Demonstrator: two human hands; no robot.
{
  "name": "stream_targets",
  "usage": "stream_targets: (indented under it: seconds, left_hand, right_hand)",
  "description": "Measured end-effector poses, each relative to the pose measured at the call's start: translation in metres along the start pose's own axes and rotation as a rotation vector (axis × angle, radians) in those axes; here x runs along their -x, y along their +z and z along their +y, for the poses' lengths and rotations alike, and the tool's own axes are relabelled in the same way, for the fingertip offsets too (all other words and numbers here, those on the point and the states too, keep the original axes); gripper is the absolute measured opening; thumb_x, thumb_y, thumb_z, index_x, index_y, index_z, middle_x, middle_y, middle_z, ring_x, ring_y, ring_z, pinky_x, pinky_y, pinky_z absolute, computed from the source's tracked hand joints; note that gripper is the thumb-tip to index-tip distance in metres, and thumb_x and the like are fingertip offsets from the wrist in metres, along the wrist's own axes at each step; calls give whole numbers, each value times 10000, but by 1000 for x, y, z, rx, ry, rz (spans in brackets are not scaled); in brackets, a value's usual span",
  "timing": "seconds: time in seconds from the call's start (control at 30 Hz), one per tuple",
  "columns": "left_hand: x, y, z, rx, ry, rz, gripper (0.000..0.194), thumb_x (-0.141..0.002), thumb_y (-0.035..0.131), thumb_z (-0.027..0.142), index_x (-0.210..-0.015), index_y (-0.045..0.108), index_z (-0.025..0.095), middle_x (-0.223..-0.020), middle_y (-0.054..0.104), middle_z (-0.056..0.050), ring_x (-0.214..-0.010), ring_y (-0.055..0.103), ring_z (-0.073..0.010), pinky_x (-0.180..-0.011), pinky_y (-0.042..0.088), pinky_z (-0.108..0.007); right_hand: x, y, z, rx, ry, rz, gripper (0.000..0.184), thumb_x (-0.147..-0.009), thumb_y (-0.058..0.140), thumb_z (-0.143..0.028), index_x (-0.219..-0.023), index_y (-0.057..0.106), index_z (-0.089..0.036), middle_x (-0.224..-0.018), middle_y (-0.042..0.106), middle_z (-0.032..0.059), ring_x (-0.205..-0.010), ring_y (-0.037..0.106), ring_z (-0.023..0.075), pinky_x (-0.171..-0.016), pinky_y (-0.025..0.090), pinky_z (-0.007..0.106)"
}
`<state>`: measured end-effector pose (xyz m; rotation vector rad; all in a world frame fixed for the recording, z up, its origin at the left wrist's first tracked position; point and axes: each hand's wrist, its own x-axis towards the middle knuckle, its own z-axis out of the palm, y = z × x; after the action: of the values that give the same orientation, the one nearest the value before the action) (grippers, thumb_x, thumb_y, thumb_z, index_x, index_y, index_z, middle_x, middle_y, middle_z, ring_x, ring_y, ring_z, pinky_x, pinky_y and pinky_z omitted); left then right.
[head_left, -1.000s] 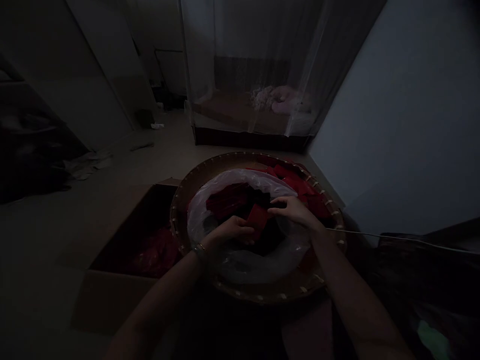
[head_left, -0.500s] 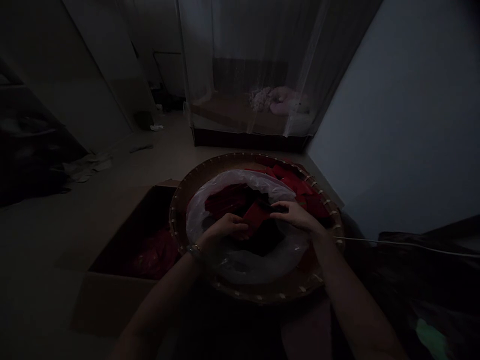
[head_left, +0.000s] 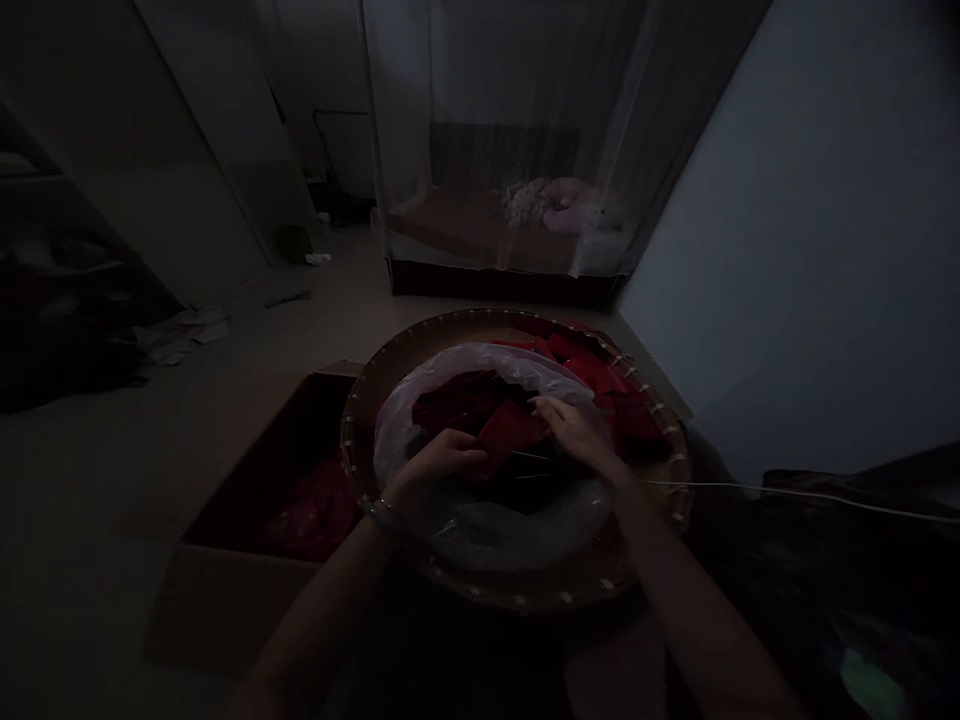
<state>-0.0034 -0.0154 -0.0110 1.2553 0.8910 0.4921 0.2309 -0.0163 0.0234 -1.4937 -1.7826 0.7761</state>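
Note:
The room is very dark. My left hand (head_left: pixel 444 455) is closed, pinching the lower left side of a flat red packet (head_left: pixel 511 430). At the packet's upper right edge, my right hand (head_left: pixel 574 428) has its fingers drawn together; what is between them is too dark to make out. Both hands are over an open whitish plastic bag (head_left: pixel 499 535) with a rolled-back rim. Dark red pieces (head_left: pixel 454 400) lie inside its far left part, and a few thin light lines show in the dark part below the packet. The bag sits in a round woven bamboo tray (head_left: pixel 409 345).
Several red packets (head_left: pixel 585 365) lie in the tray's far right side. A cardboard box (head_left: pixel 225 585) with red contents stands at the left. A thin white cord (head_left: pixel 795 493) runs right from the tray. Beyond stand a netted bed (head_left: pixel 487 225) and a pale wall (head_left: pixel 810 230) at the right.
My right hand has shifted slightly left and its fingers have drawn closer together at the packet's upper edge. Thin light lines now show below the packet. My left hand keeps its hold.

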Motion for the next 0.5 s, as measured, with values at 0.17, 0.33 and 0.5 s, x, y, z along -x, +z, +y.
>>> stream_targets:
  seconds: [0.17,0.33,0.5]
  left_hand:
    - [4,1,3,-50,-36,-23,414,-624,743,448,-809,676,84,-668,701,-75,-595,651,-155,-579,503,-237]
    - [3,2,5,-34,-41,-22,382,-608,751,442,-754,669,99,-636,691,-62,-571,643,-151,-558,494,-236]
    - [6,3,8,6,32,49,338,-623,740,418,-744,677,109,-632,686,-54,-572,637,-166,-553,489,-249]
  right_hand:
    - [-14,22,-22,89,-129,109,356,-848,450,-507,-793,629,-204,-781,671,32,-729,599,181,-673,425,277]
    - [-17,31,-20,119,-159,156,408,-836,456,-534,-623,557,-201,-642,599,16,-642,547,158,-644,410,273]
    - [-22,23,-8,-188,-19,117,570,-855,266,-642,-832,627,-201,-691,617,18,-657,582,158,-600,451,258]
